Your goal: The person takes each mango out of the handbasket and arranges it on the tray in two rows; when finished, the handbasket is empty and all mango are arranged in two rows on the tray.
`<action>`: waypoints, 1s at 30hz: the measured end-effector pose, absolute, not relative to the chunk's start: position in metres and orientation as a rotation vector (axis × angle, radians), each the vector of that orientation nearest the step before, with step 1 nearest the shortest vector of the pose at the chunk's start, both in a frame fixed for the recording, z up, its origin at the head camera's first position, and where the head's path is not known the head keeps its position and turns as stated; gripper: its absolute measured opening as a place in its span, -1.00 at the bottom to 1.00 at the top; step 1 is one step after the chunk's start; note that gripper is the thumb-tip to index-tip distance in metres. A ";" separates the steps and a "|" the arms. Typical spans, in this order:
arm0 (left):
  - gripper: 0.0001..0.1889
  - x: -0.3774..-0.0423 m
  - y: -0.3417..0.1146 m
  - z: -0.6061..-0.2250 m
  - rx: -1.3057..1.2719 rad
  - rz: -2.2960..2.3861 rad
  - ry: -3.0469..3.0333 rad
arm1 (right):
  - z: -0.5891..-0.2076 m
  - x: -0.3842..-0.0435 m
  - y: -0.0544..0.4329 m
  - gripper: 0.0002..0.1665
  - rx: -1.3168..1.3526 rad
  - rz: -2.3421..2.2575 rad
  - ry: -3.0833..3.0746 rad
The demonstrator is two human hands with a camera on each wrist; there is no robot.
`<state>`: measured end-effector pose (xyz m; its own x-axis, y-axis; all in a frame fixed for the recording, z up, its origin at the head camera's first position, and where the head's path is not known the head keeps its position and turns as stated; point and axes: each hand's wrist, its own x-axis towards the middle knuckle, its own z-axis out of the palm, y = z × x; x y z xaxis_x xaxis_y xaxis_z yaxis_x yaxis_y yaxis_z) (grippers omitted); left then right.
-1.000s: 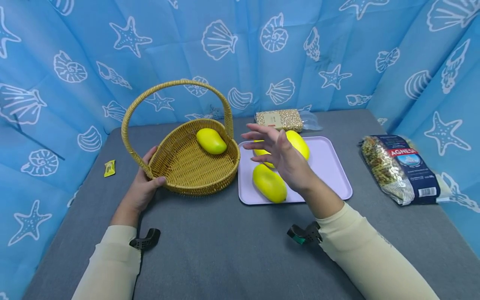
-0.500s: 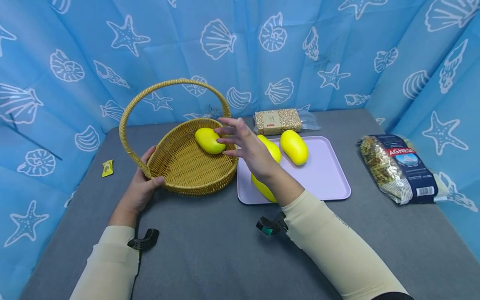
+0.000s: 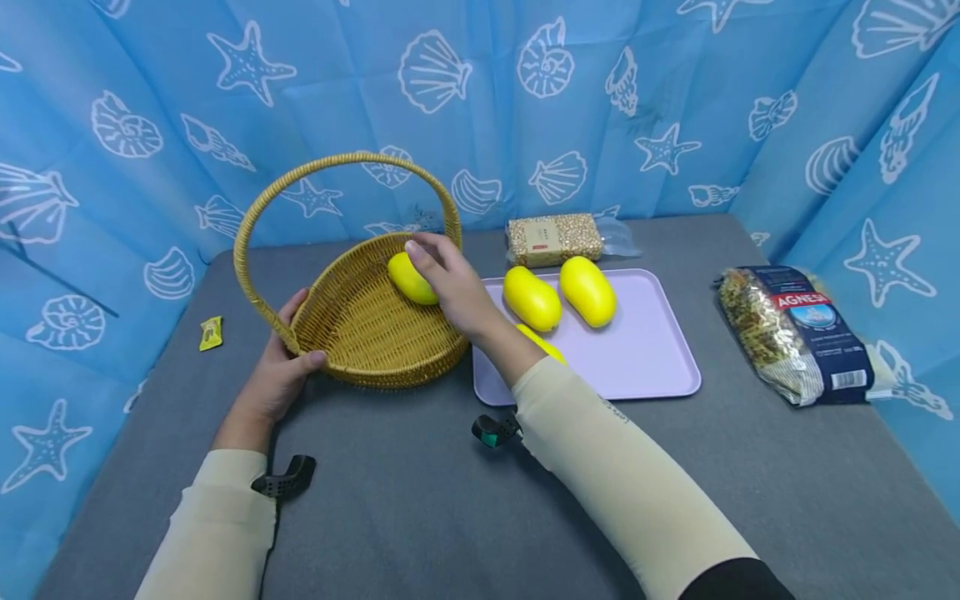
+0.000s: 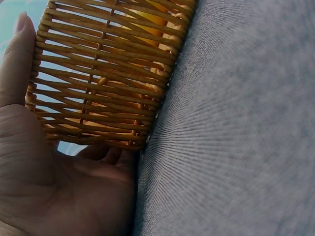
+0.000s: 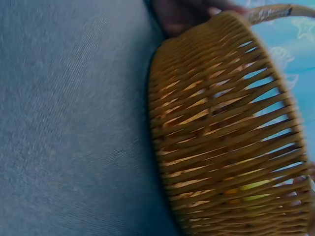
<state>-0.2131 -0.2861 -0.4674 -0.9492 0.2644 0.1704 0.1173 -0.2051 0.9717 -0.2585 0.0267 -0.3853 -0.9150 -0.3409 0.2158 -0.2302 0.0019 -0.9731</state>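
My left hand grips the left rim of a wicker basket with a tall arched handle, thumb over the front edge. One yellow mango with a greenish end lies inside at the back right. Over the basket's right side, my right hand covers part of that mango, thumb near its top; the fingers are mostly hidden. Through the weave, the right wrist view shows the mango by fingertips at the edge. In the left wrist view my left palm is against the basket wall.
Right of the basket, a lilac tray bears two whole-looking mangoes and a third mango partly behind my right forearm. Behind it lies a bag of pale beans or grains. A pasta bag lies far right, a small yellow packet far left.
My right hand has moved left from above the tray to the mango inside the basket. The left hand keeps its hold on the rim, and the basket stays in place.
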 end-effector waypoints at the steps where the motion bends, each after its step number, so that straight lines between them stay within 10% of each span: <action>1: 0.03 -0.213 -0.286 -0.467 0.464 2.323 1.915 | -0.386 -0.260 0.025 -0.19 -0.614 -2.051 2.205; 15: -0.01 -0.215 -0.285 -0.466 0.471 2.282 1.981 | -0.391 -0.274 0.000 0.16 -0.537 -1.261 2.683; 30: 0.00 -0.211 -0.285 -0.466 0.463 2.284 1.973 | -0.398 -0.273 -0.012 -0.15 -0.627 -0.766 2.799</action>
